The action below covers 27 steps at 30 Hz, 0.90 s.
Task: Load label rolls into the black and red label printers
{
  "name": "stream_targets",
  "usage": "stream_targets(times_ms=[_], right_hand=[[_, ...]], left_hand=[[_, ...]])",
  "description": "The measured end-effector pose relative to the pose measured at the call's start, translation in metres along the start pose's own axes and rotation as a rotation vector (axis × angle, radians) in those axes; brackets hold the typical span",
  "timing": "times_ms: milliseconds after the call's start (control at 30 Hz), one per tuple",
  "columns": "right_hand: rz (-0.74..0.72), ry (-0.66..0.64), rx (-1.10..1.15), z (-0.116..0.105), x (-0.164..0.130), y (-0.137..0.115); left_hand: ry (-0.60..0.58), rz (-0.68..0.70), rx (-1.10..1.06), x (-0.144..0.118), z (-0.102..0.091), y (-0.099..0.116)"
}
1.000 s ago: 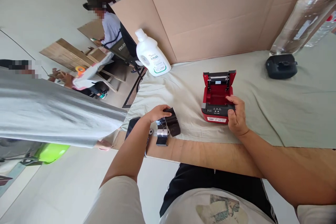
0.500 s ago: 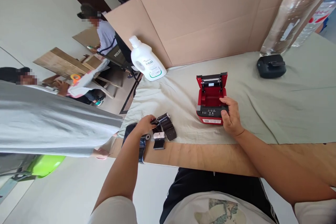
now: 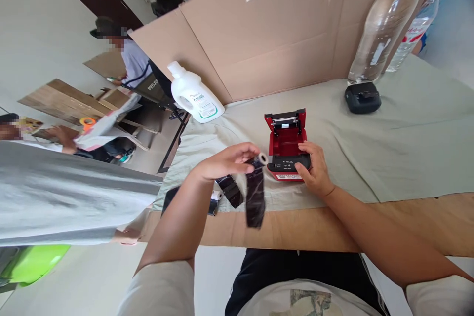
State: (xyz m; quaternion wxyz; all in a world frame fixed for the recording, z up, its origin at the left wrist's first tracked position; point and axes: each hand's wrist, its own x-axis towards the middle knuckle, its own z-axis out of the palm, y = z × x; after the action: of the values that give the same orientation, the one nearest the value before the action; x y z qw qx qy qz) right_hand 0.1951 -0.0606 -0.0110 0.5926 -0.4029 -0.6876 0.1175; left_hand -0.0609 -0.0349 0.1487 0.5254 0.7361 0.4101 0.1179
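A person sits at a worktop (image 3: 296, 227) covered partly by a pale grey-green cloth (image 3: 388, 153), seen from above through a head-worn camera. The left hand (image 3: 225, 162) is raised just above the cloth, its fingers (image 3: 246, 152) pinched around a small roll in black wrapping (image 3: 256, 192); the white core end shows at the fingertips and the black wrap hangs down below them. Just beneath and to the left of those fingers, more black-wrapped rolls (image 3: 227, 191) lie on the cloth near the worktop's front edge.

Just to the right of the held roll sits a small red label printer (image 3: 287, 145) with its lid standing open, showing an empty red compartment. The right hand (image 3: 311, 170) holds the printer's front right corner, fingers curled against its black control panel and thumb along the front.

Farther back from the fingers, a white plastic jug (image 3: 194, 95) stands at the cloth's left rear corner, in front of a cardboard screen (image 3: 266, 34). Well to the right of the hands sit a small black device (image 3: 362, 98) and two clear water bottles (image 3: 385, 24).

At the left edge, another person's grey sleeve (image 3: 74, 197) reaches across, and two more people sit at a wooden table (image 3: 62, 101) in the background.
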Motion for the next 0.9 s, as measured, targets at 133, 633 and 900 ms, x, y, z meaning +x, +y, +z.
stream_targets(times_ms=[133,633,900], right_hand=[[-0.047,-0.001,-0.036,-0.003,0.002,-0.002],[-0.181,-0.046,-0.142,-0.004,0.003,-0.009],[-0.187,-0.033,-0.187,-0.003,0.004,-0.009]], left_hand=[[0.099,0.084,0.148,0.075,0.024,-0.003],[0.141,-0.057,0.908,0.13,0.046,0.0],[0.105,-0.092,1.039,0.138,0.058,-0.009]])
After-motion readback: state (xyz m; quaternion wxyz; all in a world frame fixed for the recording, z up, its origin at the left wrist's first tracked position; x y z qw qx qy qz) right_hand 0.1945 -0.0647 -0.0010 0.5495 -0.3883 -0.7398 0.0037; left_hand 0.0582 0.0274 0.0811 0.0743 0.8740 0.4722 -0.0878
